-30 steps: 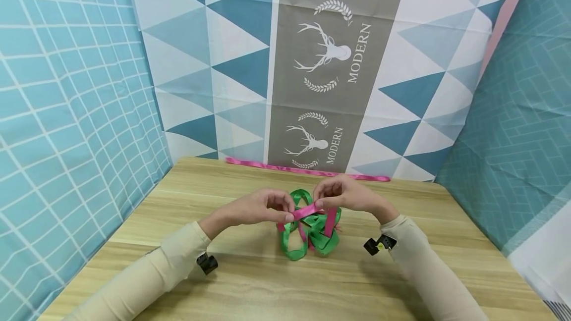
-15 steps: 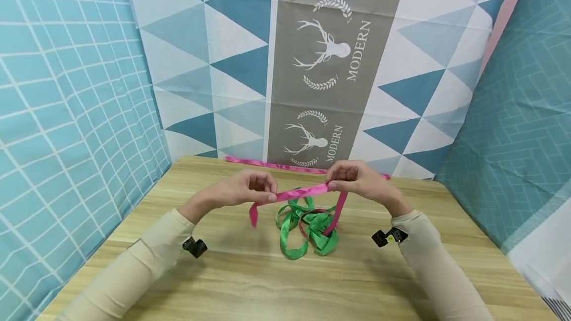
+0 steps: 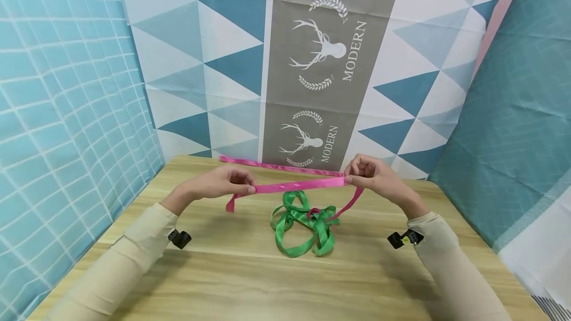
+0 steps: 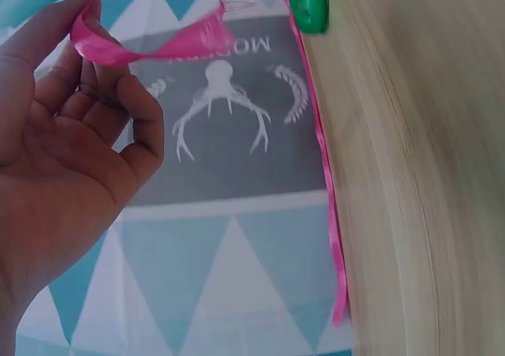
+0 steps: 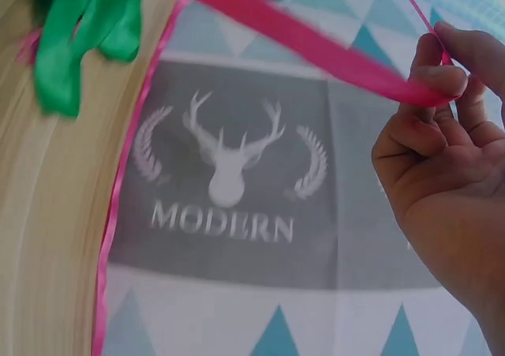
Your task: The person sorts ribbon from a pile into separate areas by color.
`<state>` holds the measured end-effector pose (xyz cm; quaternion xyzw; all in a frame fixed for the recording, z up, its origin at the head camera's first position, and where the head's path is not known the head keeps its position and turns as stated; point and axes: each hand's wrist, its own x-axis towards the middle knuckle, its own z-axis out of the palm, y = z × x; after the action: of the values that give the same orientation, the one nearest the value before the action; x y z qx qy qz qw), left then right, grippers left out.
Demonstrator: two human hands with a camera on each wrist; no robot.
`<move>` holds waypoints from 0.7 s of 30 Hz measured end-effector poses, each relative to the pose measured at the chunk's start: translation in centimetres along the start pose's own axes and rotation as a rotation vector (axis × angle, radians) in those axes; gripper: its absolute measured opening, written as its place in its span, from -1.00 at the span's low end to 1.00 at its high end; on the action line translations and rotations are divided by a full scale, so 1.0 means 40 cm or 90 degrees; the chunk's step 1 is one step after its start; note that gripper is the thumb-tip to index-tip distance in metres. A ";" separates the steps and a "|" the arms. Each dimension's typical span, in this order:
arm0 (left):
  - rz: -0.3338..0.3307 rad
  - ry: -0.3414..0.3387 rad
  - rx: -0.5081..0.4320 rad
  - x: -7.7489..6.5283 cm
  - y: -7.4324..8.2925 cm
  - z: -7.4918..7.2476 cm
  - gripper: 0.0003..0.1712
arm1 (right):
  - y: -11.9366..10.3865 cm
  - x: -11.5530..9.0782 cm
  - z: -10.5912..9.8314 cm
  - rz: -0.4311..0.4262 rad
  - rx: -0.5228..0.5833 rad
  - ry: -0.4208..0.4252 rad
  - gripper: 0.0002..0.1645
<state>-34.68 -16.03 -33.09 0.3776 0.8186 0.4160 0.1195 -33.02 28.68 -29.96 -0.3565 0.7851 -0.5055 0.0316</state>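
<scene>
A pink ribbon (image 3: 299, 185) is stretched between the two hands above the table. My left hand (image 3: 223, 182) pinches it near one end, and a short frayed tail (image 4: 181, 42) hangs past the fingers. With thumb and fingertips my right hand (image 3: 374, 177) pinches it farther along. From there the ribbon runs slack (image 5: 316, 48) down into a loose heap of green ribbon (image 3: 285, 249) on the table. Some pink shows among the green loops; where the held ribbon's other end lies is hidden.
Along the table's back edge lies another pink ribbon (image 3: 272, 166), straight and flat. The wooden table (image 3: 267, 291) meets a patterned cloth backdrop (image 3: 232, 88) behind it. Cloth sheets hang at the left (image 3: 67, 88) and right (image 3: 513, 113).
Both hands have lifted and moved apart, left hand leftward and right hand rightward. The pink ribbon between them shows a longer taut span, drawn out of the green heap, which has shifted slightly.
</scene>
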 end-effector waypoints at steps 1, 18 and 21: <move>-0.004 0.008 0.002 -0.004 -0.006 -0.008 -0.80 | 0.002 -0.005 -0.010 0.004 -0.009 0.000 -0.69; -0.028 0.115 -0.009 -0.042 -0.104 -0.110 -0.74 | 0.054 -0.120 -0.181 0.103 -0.121 0.054 -0.70; -0.040 0.153 -0.009 -0.045 -0.128 -0.119 -0.71 | 0.075 -0.132 -0.199 0.131 -0.116 0.081 -0.67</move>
<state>-38.52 -22.03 -34.28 0.2984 0.8355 0.4600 0.0363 -33.94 38.64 -30.17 -0.2428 0.8607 -0.4475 0.0013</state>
